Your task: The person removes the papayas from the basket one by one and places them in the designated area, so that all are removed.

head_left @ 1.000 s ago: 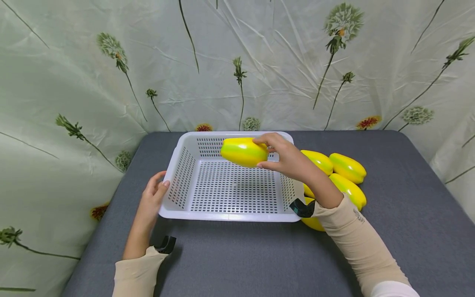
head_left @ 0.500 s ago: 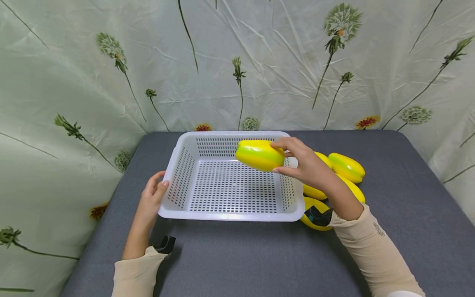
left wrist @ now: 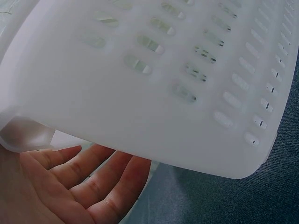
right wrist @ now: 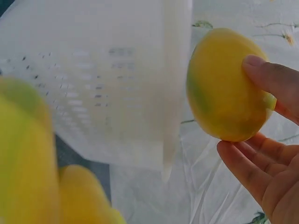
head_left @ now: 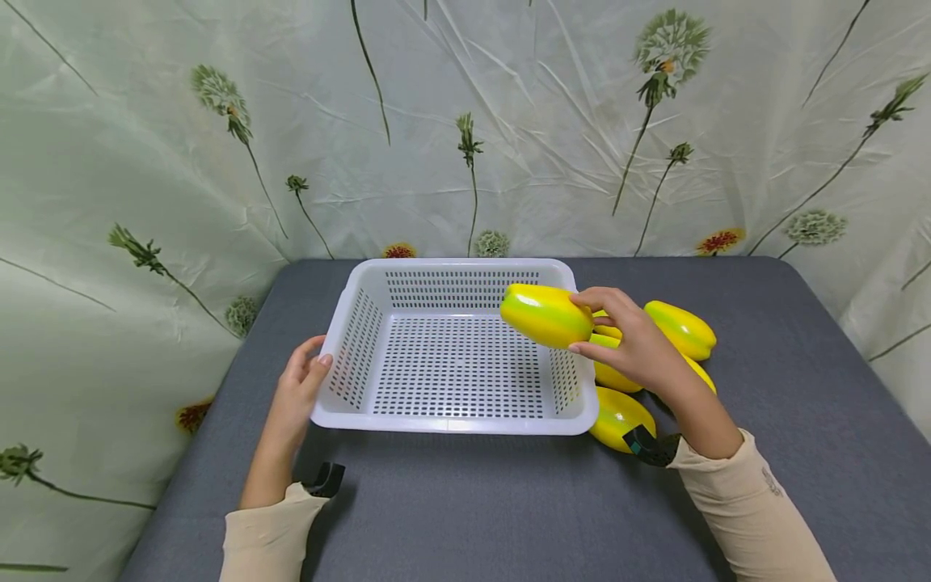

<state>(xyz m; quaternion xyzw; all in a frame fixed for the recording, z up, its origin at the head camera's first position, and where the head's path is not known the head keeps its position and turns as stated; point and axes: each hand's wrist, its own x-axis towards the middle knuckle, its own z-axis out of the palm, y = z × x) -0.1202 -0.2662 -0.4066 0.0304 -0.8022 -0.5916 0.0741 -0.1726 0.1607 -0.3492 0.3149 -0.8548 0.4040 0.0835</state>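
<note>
A glossy yellow-green mango-like fruit (head_left: 547, 315) is pinched between the thumb and fingers of my right hand (head_left: 633, 339). It is held up over the right side of a white perforated plastic basket (head_left: 451, 424). In the right wrist view the thumb presses one side of the fruit (right wrist: 226, 88) and the fingertips support the opposite side. My left hand (head_left: 300, 388) grips the basket's left rim, thumb on top. The left wrist view shows that hand's fingers (left wrist: 100, 182) reaching under the rim.
Several more yellow fruits lie on the grey cloth just right of the basket, among them a far one (head_left: 680, 330) and a near one (head_left: 621, 416). My right forearm partly covers them. Behind the table (head_left: 465, 509) hangs a flower-patterned curtain (head_left: 407, 145).
My right hand has moved to the right and slightly nearer, carrying the fruit from over the basket's middle toward its right rim. My left hand has stayed on the basket.
</note>
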